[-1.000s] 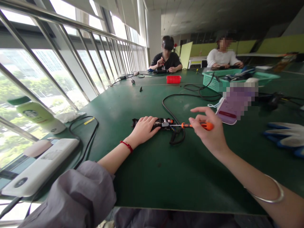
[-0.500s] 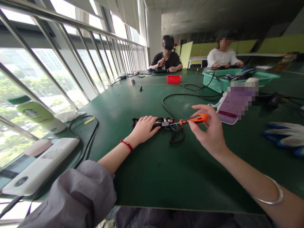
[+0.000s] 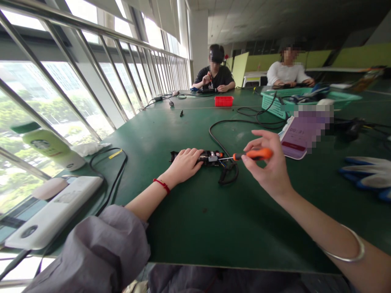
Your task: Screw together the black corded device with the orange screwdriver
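Observation:
My left hand (image 3: 187, 163) is wrapped over a black corded device (image 3: 210, 158) lying on the green table, its inner parts and small wires exposed at the right end. In my right hand (image 3: 269, 167) is a screwdriver (image 3: 255, 154) with an orange and black handle, gripped between thumb and fingers. The screwdriver lies nearly level, its metal shaft pointing left. Its tip reaches the exposed end of the device; exactly what it touches is too small to tell. A black cord (image 3: 215, 136) runs from that end toward the back of the table.
Right of my hand a phone (image 3: 295, 142) leans against a green basket (image 3: 271, 103) of items. Gloves (image 3: 369, 175) lie at the far right. A red tray (image 3: 224, 101) sits farther back. At left are a bottle (image 3: 50, 146) and a white power bank (image 3: 58, 211). Two people sit opposite.
The screwdriver handle has shifted slightly right and turned in my right hand, whose fingers have moved around it. My left hand stays on the device.

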Demonstrator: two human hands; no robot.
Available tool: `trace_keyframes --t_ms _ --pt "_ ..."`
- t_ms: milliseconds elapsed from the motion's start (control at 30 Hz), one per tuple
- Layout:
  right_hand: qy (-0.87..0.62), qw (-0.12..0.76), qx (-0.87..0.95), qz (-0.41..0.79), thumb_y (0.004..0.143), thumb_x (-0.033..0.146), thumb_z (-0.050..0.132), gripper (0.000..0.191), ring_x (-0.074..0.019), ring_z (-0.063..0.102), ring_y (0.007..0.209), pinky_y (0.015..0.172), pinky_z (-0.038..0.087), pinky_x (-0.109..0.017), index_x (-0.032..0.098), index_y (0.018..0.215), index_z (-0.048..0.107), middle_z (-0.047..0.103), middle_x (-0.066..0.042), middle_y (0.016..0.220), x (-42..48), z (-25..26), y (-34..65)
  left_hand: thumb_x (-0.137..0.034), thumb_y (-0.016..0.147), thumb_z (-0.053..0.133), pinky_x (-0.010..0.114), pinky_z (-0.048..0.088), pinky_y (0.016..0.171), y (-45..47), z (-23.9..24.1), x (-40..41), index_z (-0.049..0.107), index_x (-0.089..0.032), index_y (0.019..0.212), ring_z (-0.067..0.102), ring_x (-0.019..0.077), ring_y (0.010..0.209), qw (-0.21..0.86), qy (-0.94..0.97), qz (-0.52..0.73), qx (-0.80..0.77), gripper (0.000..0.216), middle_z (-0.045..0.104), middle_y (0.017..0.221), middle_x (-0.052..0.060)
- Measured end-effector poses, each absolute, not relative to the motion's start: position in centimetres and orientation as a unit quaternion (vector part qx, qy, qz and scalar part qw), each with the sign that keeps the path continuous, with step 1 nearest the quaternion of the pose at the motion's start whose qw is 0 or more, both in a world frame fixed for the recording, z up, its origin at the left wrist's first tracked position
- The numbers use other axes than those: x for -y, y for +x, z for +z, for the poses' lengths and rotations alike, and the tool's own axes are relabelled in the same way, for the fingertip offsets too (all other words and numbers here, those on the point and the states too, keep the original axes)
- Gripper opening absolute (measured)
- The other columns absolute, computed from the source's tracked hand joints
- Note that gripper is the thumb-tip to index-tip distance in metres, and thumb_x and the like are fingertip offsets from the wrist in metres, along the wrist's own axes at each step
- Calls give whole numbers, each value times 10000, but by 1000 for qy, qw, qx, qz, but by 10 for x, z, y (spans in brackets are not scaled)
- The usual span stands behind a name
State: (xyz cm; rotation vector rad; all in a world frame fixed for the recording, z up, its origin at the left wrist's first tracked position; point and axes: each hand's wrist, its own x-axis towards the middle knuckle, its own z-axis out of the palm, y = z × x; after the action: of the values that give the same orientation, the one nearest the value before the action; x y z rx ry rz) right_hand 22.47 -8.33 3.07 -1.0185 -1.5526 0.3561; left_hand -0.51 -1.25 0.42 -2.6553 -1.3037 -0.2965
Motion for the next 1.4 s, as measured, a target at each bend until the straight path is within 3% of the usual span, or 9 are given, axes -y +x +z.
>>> trace_keyframes --t_ms 100,167,267,367,500,700,833,1033,1400 --pt "-463 534 677 203 810 321 554 177 -107 472 476 508 403 -244 199 938 561 480 58 536 85 31 225 -354 944 334 360 396 911 -7 7 13 446 -161 1270 540 219 1021 82 -891 -85 439 395 574 1159 92" --pt "-465 490 706 212 842 344 509 176 -94 450 453 494 372 -238 189 816 589 487 49 518 87 31 224 -364 939 357 353 406 901 -9 8 12 450 -160 1266 548 221 1025 82 -886 -78 449 397 579 1153 90" --pt "-458 403 769 193 830 337 528 181 -102 505 522 538 391 -238 198 922 598 566 31 629 88 29 221 -389 918 403 345 424 876 -16 12 10 469 -152 1242 569 228 999 89 -872 -72 475 407 586 1126 95" --pt "-457 296 816 194 831 332 532 237 -134 609 710 649 456 -260 238 1044 574 653 -4 898 85 21 217 -409 903 414 330 451 810 -28 16 5 493 -151 1208 600 230 928 99 -843 -58 526 407 583 1087 97" --pt "-418 222 862 181 842 328 520 269 -176 639 875 764 499 -322 243 1093 565 630 -36 1098 81 10 212 -435 880 417 305 468 736 -51 24 -3 554 -180 1094 610 230 907 100 -788 -44 606 360 568 1064 88" --pt "-403 200 874 183 851 345 512 247 -195 638 906 797 512 -370 237 1060 585 627 -46 1109 81 8 213 -450 820 465 369 475 677 -87 32 -9 574 -155 1026 612 316 902 126 -665 -51 735 376 552 1060 140" --pt "-406 189 877 175 847 336 517 254 -199 639 909 799 511 -383 240 1072 586 624 -47 1111 81 8 213 -363 814 457 410 465 670 -107 34 -10 560 -109 1031 606 356 899 145 -589 -99 789 350 529 1077 197" --pt "-401 188 881 167 838 321 528 258 -185 645 855 764 517 -366 242 1073 596 623 -52 1112 81 8 213 -276 785 469 425 452 672 -112 40 -5 525 -153 1064 580 336 911 171 -568 -158 789 310 509 1108 185" --pt "-402 173 885 157 836 321 527 260 -184 647 843 756 514 -352 248 1078 587 620 -43 1109 80 9 214 -171 740 506 430 447 803 -97 38 -5 493 -140 1079 543 327 989 178 -575 -125 788 341 500 1128 177"
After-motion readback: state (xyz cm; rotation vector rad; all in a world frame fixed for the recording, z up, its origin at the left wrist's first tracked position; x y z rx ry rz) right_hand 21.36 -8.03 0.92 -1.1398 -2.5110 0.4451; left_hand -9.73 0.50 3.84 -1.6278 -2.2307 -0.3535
